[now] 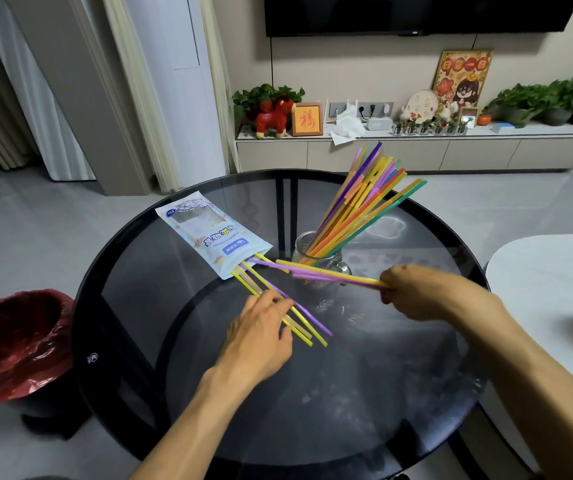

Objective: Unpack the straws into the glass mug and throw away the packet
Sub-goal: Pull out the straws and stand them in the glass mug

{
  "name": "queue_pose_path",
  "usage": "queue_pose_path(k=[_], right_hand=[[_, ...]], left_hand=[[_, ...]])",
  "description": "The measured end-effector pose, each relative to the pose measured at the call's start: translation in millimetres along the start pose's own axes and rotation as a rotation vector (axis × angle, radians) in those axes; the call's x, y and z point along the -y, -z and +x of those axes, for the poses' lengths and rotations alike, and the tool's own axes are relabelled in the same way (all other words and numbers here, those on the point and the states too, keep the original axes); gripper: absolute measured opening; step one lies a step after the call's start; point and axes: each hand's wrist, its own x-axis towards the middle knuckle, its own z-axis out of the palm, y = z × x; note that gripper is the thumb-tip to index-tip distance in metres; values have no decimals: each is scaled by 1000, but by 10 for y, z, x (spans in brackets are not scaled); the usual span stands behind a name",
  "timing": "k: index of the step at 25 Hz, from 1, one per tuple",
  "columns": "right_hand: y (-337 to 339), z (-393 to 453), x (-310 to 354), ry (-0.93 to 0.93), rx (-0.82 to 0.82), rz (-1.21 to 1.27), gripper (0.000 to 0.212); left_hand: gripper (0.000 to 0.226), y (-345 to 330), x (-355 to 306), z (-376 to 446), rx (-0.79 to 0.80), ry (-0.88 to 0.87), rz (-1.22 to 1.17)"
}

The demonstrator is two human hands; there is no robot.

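A white and blue straw packet (205,233) lies on the round dark glass table (278,393), its open end toward me. Several yellow, beige and purple straws (271,292) stick out of it onto the table. My left hand (260,332) rests on these straws, fingers curled over them. My right hand (416,291) grips a few yellow and purple straws (323,273), held level just in front of the glass mug (316,265). The mug stands mid-table, holding a fan of many coloured straws (364,199) that lean up and to the right.
A bin lined with a red bag (14,344) stands on the floor left of the table. A white table edge (548,278) is at the right. Behind is a low cabinet (416,150) with plants, frames and ornaments.
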Motion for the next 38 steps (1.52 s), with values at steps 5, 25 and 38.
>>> queue_pose_path(k=[5, 25, 38], right_hand=[[253, -143, -185, 11, -256, 9, 11], [88, -124, 370, 153, -904, 737, 48], [-22, -293, 852, 654, -344, 1417, 34]], left_hand=[[20, 196, -88, 14, -350, 1, -187], [19, 959, -220, -54, -228, -147, -1052], [19, 649, -298, -87, -222, -64, -972]])
